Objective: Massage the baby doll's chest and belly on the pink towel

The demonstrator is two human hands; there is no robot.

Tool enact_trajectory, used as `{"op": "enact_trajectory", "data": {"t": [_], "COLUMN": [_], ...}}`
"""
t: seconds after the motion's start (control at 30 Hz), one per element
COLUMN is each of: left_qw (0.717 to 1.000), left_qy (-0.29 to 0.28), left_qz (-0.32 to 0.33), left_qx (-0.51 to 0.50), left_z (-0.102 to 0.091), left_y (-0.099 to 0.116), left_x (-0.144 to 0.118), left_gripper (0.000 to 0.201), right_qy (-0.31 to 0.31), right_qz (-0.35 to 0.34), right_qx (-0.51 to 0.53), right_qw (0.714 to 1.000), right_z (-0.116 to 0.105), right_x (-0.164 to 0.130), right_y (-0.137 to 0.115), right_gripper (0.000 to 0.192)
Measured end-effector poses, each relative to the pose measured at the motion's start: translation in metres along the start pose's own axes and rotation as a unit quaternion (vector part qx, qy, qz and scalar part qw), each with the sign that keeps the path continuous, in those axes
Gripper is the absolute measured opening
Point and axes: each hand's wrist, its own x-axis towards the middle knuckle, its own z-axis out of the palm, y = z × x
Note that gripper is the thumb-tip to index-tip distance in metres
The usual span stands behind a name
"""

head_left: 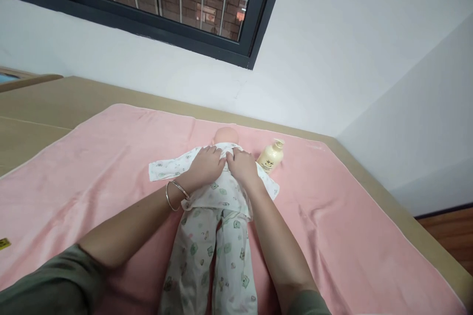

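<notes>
A doll (pixel 226 135) with a smooth bald head lies on its back, most of its face hidden by cloth and my hands. Over its chest is a white printed baby shirt (pixel 221 196), sleeves spread to both sides. Matching trousers (pixel 234 261) stretch towards me. My left hand (pixel 207 165), with a bangle (pixel 173 196) at the wrist, is closed on the shirt front below the collar. Beside it, my right hand (pixel 242 165) is closed on the other side of the shirt front. Both thumbs point to the middle, almost touching; the fingertips are partly hidden.
A cream pump bottle (pixel 271 156) leans by the right sleeve. Underneath everything lies a wrinkled pink blanket (pixel 121 157) on a tan surface (pixel 88 91). Behind stand a white wall (pixel 295 78) and a dark-framed window (pixel 236 51). A small yellow label (pixel 4 243) shows at far left.
</notes>
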Motion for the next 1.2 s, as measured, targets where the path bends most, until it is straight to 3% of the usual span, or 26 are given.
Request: {"op": "enact_trajectory", "data": {"t": [0.17, 0.3, 0.6, 0.73, 1.2], "left_qw": [0.997, 0.997, 0.999, 0.999, 0.999], "left_qy": [0.005, -0.005, 0.000, 0.001, 0.012], "left_qz": [0.047, 0.022, -0.021, -0.033, -0.025], "left_qx": [-0.068, -0.074, -0.050, -0.043, -0.033], "left_z": [0.012, 0.023, 0.028, 0.027, 0.020], "left_y": [-0.034, -0.047, -0.038, -0.035, -0.027], "left_x": [0.017, 0.023, 0.023, 0.021, 0.015], "left_gripper": [0.036, 0.042, 0.045, 0.048, 0.053], "right_qy": [0.041, 0.046, -0.020, -0.049, -0.027], "right_qz": [-0.066, -0.050, 0.049, 0.047, 0.031], "right_qx": [-0.041, -0.011, 0.077, 0.103, 0.104], "right_qw": [0.996, 0.998, 0.996, 0.992, 0.994], "right_z": [0.011, 0.015, 0.006, 0.005, 0.007], "right_x": [-0.015, -0.016, 0.008, 0.012, 0.011], "right_y": [-0.028, -0.031, 0.003, 0.011, 0.012], "right_gripper": [0.040, 0.038, 0.057, 0.058, 0.058]}}
